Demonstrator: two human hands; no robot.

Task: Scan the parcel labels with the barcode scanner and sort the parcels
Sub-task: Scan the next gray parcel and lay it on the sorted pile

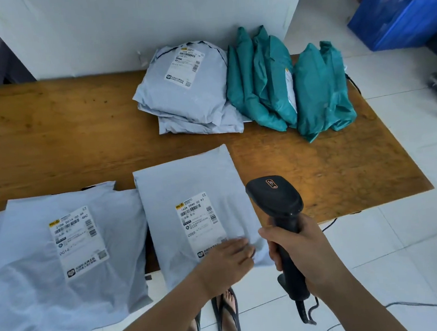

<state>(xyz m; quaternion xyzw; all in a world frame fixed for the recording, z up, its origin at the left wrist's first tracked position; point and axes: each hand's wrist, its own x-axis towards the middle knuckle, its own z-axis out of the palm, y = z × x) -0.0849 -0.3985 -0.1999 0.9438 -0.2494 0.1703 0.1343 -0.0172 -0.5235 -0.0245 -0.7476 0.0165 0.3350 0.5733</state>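
Observation:
A grey parcel [188, 194] with a white label [199, 221] lies at the wooden table's [318, 172] front edge and hangs over it. My left hand [226, 263] rests on the parcel's lower right part, fingers stretched over the label's bottom corner. My right hand [303, 253] grips the handle of a black barcode scanner [276, 200], whose head stands just right of that label. To the left lies a second grey parcel [36, 273], label up.
At the back of the table sits a stack of grey parcels [188, 99] beside several green parcels [284, 88] leaning together. A blue crate [399, 9] stands on the floor at the far right. The scanner's cable [398, 305] trails over the white tiles.

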